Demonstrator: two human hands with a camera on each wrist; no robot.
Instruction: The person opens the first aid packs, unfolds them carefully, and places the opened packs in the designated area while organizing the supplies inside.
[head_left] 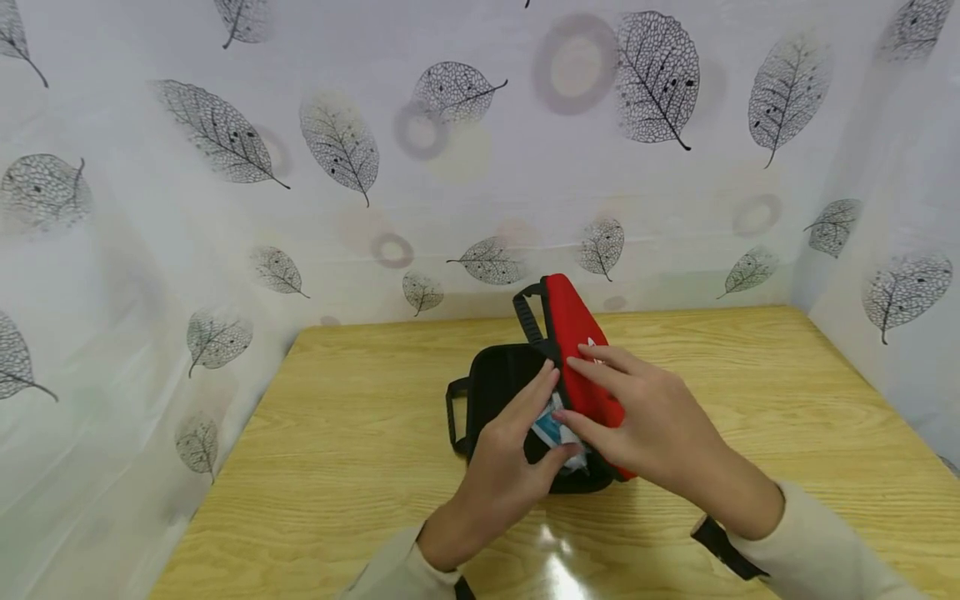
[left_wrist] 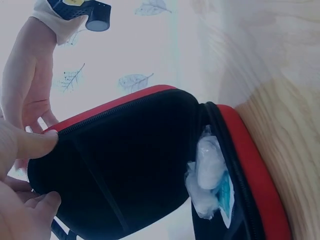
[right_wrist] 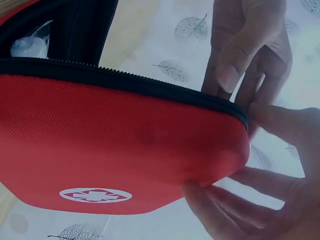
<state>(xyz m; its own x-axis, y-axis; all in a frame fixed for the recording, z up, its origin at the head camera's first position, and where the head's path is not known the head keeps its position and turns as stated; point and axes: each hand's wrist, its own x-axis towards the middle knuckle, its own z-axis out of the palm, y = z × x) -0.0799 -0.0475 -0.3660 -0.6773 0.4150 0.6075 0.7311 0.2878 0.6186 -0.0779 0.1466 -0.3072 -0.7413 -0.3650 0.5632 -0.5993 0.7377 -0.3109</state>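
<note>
A red first-aid case (head_left: 573,333) with black zipper edging lies unfolded on the table, its lid tilted up. My right hand (head_left: 656,417) holds the lid's free edge, fingertips on the red outer side near the white emblem (right_wrist: 96,195). Against the lid's black inner side (left_wrist: 130,165), near the same edge, the fingertips of my left hand (head_left: 498,471) touch with fingers mostly straight. Clear-wrapped white rolls (left_wrist: 209,165) and a blue-and-white packet (left_wrist: 226,197) sit in the case near the hinge. The rest of the contents is hidden by the lid and hands.
The case stands on a pale wooden table (head_left: 360,433). One black carry handle (head_left: 454,417) sticks out to the left and another handle (head_left: 528,317) rises at the back. A white leaf-print curtain (head_left: 480,192) borders the table behind and at the sides.
</note>
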